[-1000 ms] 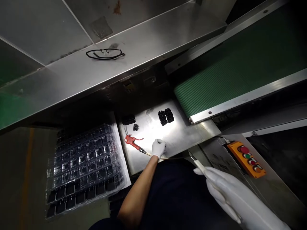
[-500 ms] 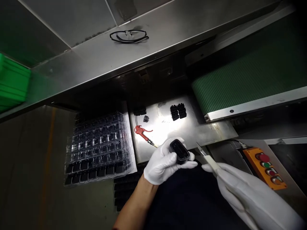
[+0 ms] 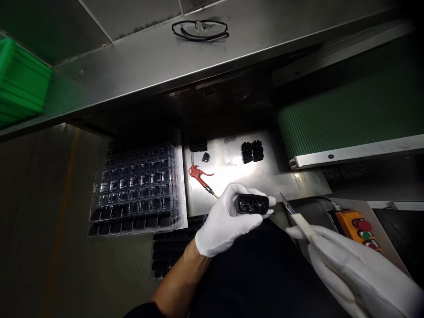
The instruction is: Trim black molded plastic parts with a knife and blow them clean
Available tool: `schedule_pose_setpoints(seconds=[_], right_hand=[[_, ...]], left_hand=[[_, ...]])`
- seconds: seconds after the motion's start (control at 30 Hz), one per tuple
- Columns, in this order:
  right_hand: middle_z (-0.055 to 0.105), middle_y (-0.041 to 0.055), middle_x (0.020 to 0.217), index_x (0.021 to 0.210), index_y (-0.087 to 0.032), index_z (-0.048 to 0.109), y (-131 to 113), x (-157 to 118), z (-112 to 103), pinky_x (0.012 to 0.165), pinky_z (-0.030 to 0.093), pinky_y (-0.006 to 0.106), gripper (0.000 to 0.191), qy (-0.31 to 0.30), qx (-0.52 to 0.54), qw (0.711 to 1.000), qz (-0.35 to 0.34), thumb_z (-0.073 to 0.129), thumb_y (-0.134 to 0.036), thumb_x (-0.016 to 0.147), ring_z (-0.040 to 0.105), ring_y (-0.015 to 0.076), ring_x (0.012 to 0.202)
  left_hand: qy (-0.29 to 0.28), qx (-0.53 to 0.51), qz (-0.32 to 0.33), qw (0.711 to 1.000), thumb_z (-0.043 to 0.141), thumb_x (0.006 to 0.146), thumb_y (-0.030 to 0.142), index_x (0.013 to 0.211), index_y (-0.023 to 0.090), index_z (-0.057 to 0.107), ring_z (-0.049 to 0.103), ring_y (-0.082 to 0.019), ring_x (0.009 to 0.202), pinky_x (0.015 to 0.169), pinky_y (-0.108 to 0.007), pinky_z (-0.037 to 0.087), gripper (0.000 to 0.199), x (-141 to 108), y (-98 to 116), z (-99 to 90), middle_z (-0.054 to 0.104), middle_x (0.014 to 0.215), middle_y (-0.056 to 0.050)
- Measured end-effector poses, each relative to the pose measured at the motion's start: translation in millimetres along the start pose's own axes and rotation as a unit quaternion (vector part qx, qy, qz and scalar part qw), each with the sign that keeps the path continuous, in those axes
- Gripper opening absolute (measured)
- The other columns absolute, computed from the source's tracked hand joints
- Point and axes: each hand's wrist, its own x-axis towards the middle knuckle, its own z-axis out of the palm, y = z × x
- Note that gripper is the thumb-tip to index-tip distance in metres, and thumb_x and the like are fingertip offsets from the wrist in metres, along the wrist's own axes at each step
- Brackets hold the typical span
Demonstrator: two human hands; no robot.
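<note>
- Left hand (image 3: 225,223): white glove, closed on a black plastic housing (image 3: 251,204), gripping its left end and underside.
- Housing: held in the air, above the near edge of the steel plate (image 3: 291,179). Long axis runs roughly left to right in view, slightly tilted. Face with round openings points up toward the camera.
- Right hand (image 3: 351,269): white glove, closed around the white handle of a knife (image 3: 303,225), with the blade (image 3: 286,203) pointing up and left.
- Key relation: the housing's free right end sticks out past the left hand toward the blade tip. Near, not touching. Right hand sits well back along the handle, so the left hand is nearer the housing.
- On the plate: red air blow gun (image 3: 198,175) with hose, and black parts (image 3: 251,151) in a small group.
- Left of the plate: stack of clear trays (image 3: 132,185) holding black parts.
- Right: green conveyor belt (image 3: 344,115) and orange control box (image 3: 347,221).
- Overhead steel shelf (image 3: 132,66): glasses (image 3: 199,30).
</note>
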Motion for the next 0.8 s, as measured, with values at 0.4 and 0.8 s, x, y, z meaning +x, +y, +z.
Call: schedule_pose_setpoints(seconds=[0.4,0.8], right_hand=[[0.055,0.0005,0.056,0.148,-0.016,0.050,-0.7,-2.2,4.2,0.041,0.049,0.024,0.091,0.035,-0.039,0.998,-0.039,0.056,-0.088,0.093,0.049,0.0184,0.040],[0.062,0.0079,0.075,0.133,-0.021,0.068,11.7,27.1,-4.3,0.042,0.050,0.025,0.067,0.121,-0.112,0.983,-0.084,0.060,-0.076,0.095,0.061,0.0230,0.055]], left_hand=[[-0.029,0.023,0.021,0.999,0.072,0.078,-0.004,0.095,0.021,0.050,0.070,-0.025,0.118,0.103,-0.041,0.057,0.037,6.3,5.8,0.1,0.072,0.110,-0.002],[-0.118,-0.068,0.020,0.990,0.082,0.075,0.004,0.101,0.022,0.051,0.073,-0.027,0.109,0.092,-0.040,0.059,0.044,16.1,0.1,-10.7,0.070,0.114,-0.003]])
